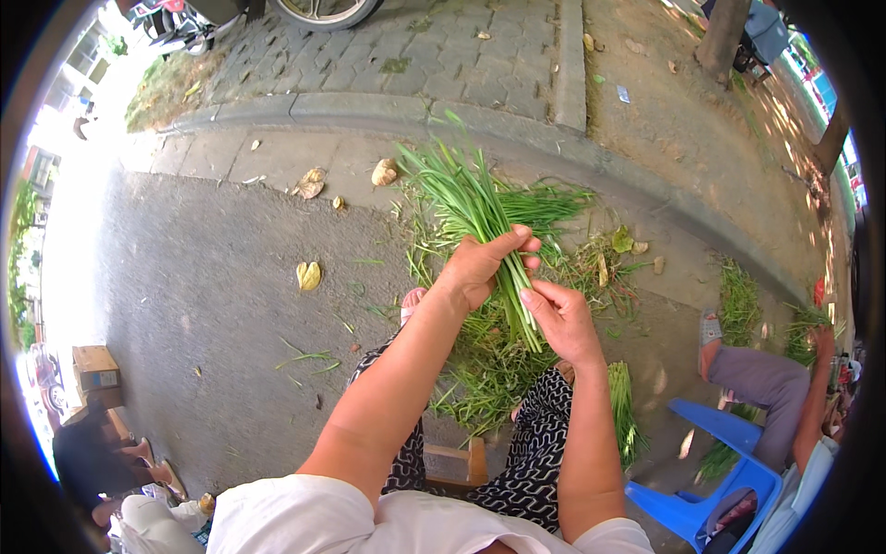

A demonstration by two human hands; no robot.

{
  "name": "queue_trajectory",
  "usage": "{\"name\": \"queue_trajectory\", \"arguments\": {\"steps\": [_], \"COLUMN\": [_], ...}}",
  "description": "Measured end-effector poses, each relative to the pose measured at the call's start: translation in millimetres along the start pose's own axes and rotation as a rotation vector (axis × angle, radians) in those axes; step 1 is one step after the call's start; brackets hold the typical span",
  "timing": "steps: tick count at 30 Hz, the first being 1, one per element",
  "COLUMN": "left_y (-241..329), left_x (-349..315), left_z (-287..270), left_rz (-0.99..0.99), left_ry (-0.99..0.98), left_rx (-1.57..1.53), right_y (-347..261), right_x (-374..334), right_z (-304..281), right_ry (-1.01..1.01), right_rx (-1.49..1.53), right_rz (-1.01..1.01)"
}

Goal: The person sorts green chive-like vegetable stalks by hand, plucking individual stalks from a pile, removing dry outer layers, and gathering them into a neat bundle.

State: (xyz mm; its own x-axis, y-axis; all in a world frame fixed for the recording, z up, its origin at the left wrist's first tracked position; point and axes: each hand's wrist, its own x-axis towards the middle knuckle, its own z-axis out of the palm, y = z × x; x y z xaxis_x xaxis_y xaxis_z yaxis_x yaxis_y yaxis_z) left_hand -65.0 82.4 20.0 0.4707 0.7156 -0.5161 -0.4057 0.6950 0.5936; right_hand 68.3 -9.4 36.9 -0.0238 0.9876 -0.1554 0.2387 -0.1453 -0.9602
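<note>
Bunch of long green stalks (480, 198), just above the centre of the frame, its long axis slanting from leafy tips at upper left to pale ends at lower right. The left hand (489, 268) grips it around the lower middle, thumb across the stalks. The right hand (563, 319) is nearer the pale ends, fingers curled and touching the stems from the right; whether it pinches any, I cannot tell. Below the pale ends lies a heap of loose green trimmings (494, 369); more green stalks (549, 205) lie behind the bunch. A kerb (369, 107) curves across the top. The widest room appears leftward, over grey asphalt (231, 277); at lower right, a blue chair (678, 508) and another person's leg (752, 374) narrow the space.
</note>
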Motion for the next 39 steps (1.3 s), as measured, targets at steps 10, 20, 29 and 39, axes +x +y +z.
{"name": "queue_trajectory", "arguments": {"steps": [10,20,29,39], "left_y": [-4,0,15,15], "left_x": [-4,-9,-4,-1], "left_z": [5,-4,-25,-18], "left_rz": [0.035,-0.034,0.013,0.064], "left_ry": [-0.033,-0.22,-0.018,0.028], "left_rx": [0.251,0.253,0.113,0.121], "right_y": [4,-3,21,17], "right_x": [-2,-8,-35,0], "right_z": [-15,-30,-90,-9], "right_ry": [-0.035,-0.08,-0.091,-0.075], "right_rx": [0.18,0.665,1.668,1.311], "right_rz": [0.179,0.286,-0.547,0.152]}}
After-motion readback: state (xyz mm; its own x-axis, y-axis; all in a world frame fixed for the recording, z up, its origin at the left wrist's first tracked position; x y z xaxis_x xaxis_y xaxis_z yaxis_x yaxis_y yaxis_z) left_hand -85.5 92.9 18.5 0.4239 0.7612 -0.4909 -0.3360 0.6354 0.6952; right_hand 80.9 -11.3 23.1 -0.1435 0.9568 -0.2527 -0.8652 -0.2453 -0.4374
